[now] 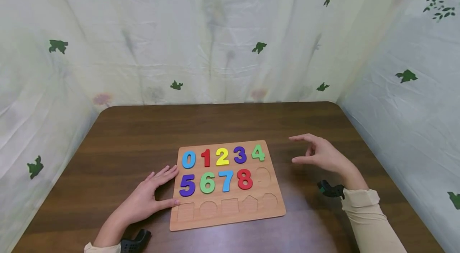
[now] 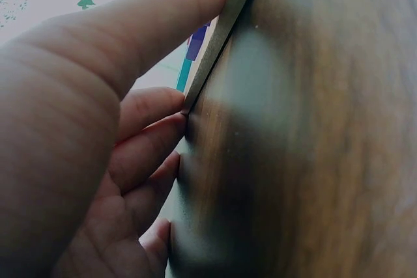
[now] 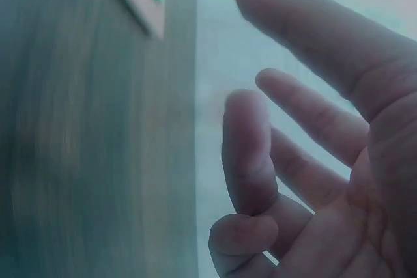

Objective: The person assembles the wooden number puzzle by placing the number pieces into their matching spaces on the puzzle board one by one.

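Note:
A wooden number board (image 1: 212, 222) lies on the table, slightly turned. Its top row holds a blue 0 (image 1: 185, 160), red 1, yellow 2, purple 3 and green 4 (image 1: 258, 153). Below sit a purple 5, green 6, blue 7 and red 8 (image 1: 245, 179). My left hand (image 1: 143, 197) rests at the board's left side, thumb on the lower edge and fingertips at the upper edge. The left wrist view shows these fingertips against the board's side (image 2: 218, 43). To the right of the board, my right hand (image 1: 323, 155) hovers with thumb and index finger apart, holding nothing.
A rounded recess (image 1: 263, 176) follows the 8, and the bottom row has several recesses of different outlines. The brown table (image 1: 143, 125) reaches back to a pale curtain (image 1: 215, 45) with green bird and leaf prints. Black wrist devices (image 1: 330, 189) sit on both arms.

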`<state>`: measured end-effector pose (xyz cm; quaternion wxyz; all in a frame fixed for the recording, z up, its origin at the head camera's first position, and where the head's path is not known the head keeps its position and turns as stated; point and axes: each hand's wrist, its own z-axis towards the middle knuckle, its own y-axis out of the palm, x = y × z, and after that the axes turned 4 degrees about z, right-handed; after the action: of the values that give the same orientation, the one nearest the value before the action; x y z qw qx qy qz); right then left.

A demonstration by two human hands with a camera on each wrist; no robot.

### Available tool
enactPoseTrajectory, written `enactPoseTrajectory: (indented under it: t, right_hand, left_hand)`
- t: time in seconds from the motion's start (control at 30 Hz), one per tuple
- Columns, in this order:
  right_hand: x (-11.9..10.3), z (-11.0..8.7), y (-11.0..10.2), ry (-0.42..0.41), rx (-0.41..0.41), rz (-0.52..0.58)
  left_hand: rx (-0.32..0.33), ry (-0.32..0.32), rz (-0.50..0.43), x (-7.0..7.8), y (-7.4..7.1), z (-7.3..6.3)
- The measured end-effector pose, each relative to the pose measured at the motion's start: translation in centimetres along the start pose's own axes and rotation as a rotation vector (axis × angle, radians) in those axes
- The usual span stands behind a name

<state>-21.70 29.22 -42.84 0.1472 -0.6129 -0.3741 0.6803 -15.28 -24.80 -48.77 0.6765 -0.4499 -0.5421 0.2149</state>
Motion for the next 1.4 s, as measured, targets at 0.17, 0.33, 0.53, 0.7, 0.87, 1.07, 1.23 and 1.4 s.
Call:
enactPoseTrajectory:
  t: [0.17, 0.33, 0.53, 0.7, 0.87, 1.07, 1.23, 1.4]
  right_hand:
    - [2.8, -1.3, -2.4, 0.060, 0.038, 0.043]
    - [5.2, -2.8, -3.9, 0.105, 0.103, 0.026]
    - [7.7, -4.3, -5.1, 0.179, 0.151, -0.018]
    - [9.4, -5.1, -5.4, 0.227, 0.142, -0.028]
    - [10.6, -5.6, -5.2, 0.211, 0.124, -0.003]
    - [11.4, -5.8, -5.2, 0.225, 0.108, 0.004]
    - [11.3, -5.8, -5.0, 0.240, 0.090, 0.008]
    - [11.1, -5.7, -5.0, 0.240, 0.081, 0.003]
  left_hand:
    - [0.002, 0.003, 0.002, 0.0, 0.0, -0.1]
    - [-0.002, -0.005, -0.002, 0.0, 0.0, 0.0]
    - [-0.004, -0.005, 0.003, 0.0, -0.1, 0.1]
    - [-0.004, 0.000, 0.005, 0.0, -0.1, 0.1]
    - [-0.002, 0.000, 0.005, 0.0, -0.1, 0.0]
    - [0.003, 0.004, 0.009, 0.0, -0.1, 0.0]
    - [0.007, 0.008, 0.009, 0.0, -0.1, -0.1]
    - [0.002, 0.003, 0.011, 0.0, -0.1, 0.0]
